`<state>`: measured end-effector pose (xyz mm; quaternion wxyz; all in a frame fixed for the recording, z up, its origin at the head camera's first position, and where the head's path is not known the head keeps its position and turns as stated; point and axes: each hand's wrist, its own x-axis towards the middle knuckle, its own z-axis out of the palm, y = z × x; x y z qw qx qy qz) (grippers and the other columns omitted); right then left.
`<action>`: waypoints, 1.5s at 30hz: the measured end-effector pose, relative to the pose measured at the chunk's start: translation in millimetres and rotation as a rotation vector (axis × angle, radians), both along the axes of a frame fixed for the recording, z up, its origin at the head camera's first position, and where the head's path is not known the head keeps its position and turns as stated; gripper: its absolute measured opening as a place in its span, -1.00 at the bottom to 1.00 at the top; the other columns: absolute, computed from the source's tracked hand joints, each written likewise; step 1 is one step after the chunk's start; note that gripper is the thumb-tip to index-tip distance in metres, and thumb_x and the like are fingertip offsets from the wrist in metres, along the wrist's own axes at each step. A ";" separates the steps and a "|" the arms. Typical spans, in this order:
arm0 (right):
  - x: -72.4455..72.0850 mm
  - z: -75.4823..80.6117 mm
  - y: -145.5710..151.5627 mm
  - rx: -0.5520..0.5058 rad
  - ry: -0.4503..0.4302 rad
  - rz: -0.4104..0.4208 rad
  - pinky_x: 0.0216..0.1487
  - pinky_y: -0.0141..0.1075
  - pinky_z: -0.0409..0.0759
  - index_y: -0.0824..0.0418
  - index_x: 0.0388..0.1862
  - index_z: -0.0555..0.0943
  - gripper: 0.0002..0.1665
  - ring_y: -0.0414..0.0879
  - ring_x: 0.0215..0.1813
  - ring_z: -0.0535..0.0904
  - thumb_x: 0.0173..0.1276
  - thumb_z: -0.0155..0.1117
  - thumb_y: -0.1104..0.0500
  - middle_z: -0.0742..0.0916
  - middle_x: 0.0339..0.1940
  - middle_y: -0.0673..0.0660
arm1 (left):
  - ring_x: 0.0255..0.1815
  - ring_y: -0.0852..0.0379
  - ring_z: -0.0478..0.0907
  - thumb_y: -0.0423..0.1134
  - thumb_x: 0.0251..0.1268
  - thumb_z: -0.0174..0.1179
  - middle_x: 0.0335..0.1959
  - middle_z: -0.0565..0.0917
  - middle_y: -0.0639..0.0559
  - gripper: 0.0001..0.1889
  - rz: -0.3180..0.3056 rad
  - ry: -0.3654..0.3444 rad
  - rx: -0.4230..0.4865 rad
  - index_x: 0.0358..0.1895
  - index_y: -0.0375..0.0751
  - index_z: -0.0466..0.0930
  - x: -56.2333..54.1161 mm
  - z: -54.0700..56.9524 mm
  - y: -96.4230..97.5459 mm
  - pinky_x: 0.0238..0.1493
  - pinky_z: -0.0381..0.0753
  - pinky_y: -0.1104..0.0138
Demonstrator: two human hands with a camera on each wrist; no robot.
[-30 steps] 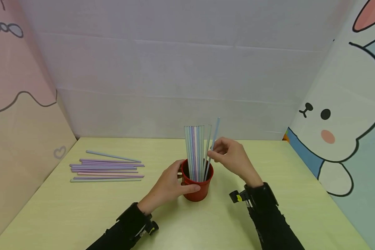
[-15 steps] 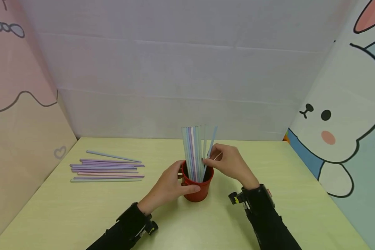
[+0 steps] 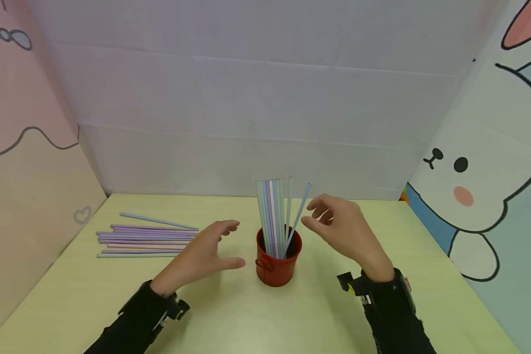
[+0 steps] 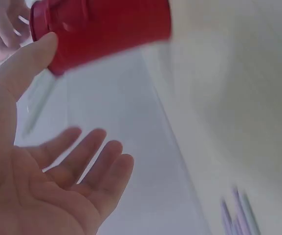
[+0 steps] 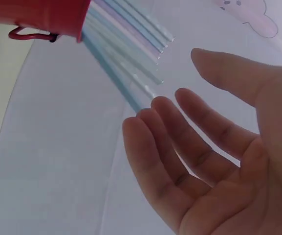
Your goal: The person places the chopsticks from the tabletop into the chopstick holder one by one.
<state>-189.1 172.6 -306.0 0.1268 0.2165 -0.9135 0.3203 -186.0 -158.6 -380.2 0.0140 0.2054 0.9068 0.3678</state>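
A red metal bucket (image 3: 276,271) with small side handles stands upright on the table, holding several pale green, blue, purple and pink straws (image 3: 271,216). One blue straw (image 3: 299,211) leans apart from the bunch against the right rim. My left hand (image 3: 205,258) is off the bucket to its left, fingers spread and holding nothing; the left wrist view shows its palm below the bucket (image 4: 116,29). To the right of the blue straw, my right hand (image 3: 342,226) hangs with loosely bent fingers. Its grasp is bare in the right wrist view, straw ends just beyond the fingertips (image 5: 133,129).
Several loose straws (image 3: 146,236), mostly purple with some blue, pink and green, lie side by side on the left of the pale yellow table (image 3: 265,324). My left hand partly covers their right ends. A white wall (image 3: 265,98) rises behind the table.
My left hand has let go of the bucket and moved left. My right hand lowered the blue straw into the bucket, released it and drew back to the right.
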 end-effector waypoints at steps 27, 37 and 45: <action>61.5 -35.9 -13.2 0.035 0.073 0.383 -0.16 -0.41 0.70 0.01 -0.06 0.67 -0.67 -0.33 -0.21 0.57 0.29 0.62 0.23 0.69 -0.19 -0.17 | -0.27 0.07 0.62 -0.40 0.12 0.54 -0.28 0.68 0.15 -0.78 0.044 0.347 -0.541 -0.22 -0.08 0.74 5.9 -26.3 -199.8 -0.24 0.67 0.14; 63.1 -43.9 -9.9 0.054 0.003 0.373 -0.16 -0.37 0.73 -0.02 -0.06 0.68 -0.71 -0.35 -0.21 0.58 0.33 0.60 0.18 0.70 -0.18 -0.19 | -0.33 0.24 0.56 -0.40 0.12 0.54 -0.34 0.65 0.26 -0.76 0.030 0.297 -0.544 -0.28 0.00 0.70 3.6 -32.3 -213.9 -0.27 0.65 0.21; 64.1 -46.3 -9.3 0.064 -0.023 0.380 -0.13 -0.40 0.71 -0.04 -0.06 0.69 -0.74 -0.35 -0.18 0.58 0.36 0.58 0.15 0.70 -0.18 -0.21 | -0.36 0.47 0.37 -0.42 0.22 0.49 -0.40 0.53 0.45 -0.69 -0.147 0.203 -0.447 -0.36 0.15 0.64 0.1 -34.9 -218.5 -0.37 0.49 0.40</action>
